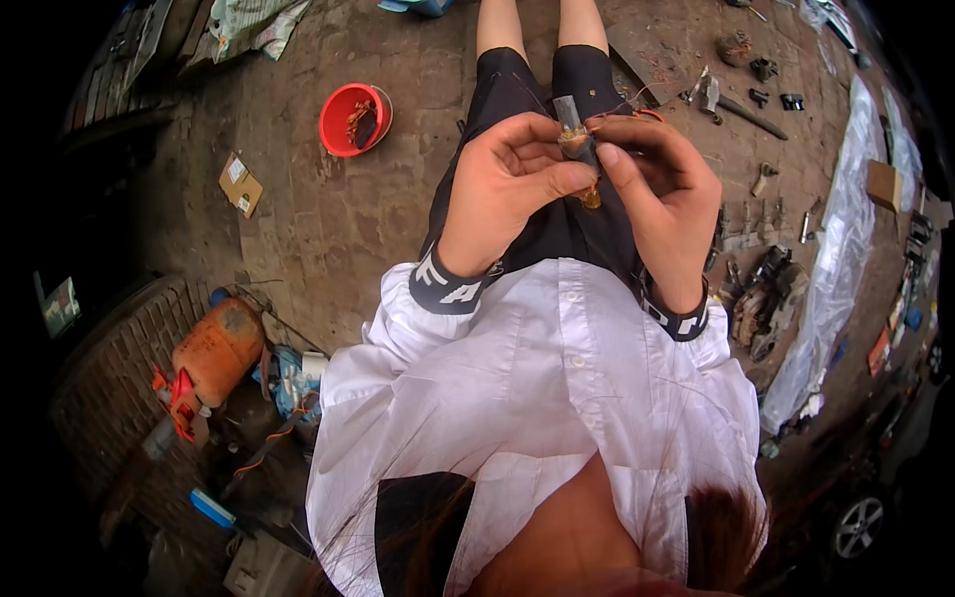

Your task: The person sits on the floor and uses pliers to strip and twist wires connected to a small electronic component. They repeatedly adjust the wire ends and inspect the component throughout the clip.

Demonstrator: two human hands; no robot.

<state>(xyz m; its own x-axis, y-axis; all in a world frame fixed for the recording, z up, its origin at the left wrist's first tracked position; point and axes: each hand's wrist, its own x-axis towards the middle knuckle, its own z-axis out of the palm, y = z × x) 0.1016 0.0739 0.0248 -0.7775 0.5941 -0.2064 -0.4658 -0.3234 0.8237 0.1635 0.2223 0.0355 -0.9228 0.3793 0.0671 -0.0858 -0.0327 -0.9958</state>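
White shirt [537, 398] nearest; left hand [507, 189] and right hand [657, 189] both pinch one small grey cylinder part [575, 129] over lap. One red bowl [353, 119], one orange gas cylinder [217, 350], brick-paved ground [328, 219], outdoors.

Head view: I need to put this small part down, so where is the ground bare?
Bare paving lies between the red bowl, the cardboard box and the left hand. Crowded: scattered metal tools beside the right hand.
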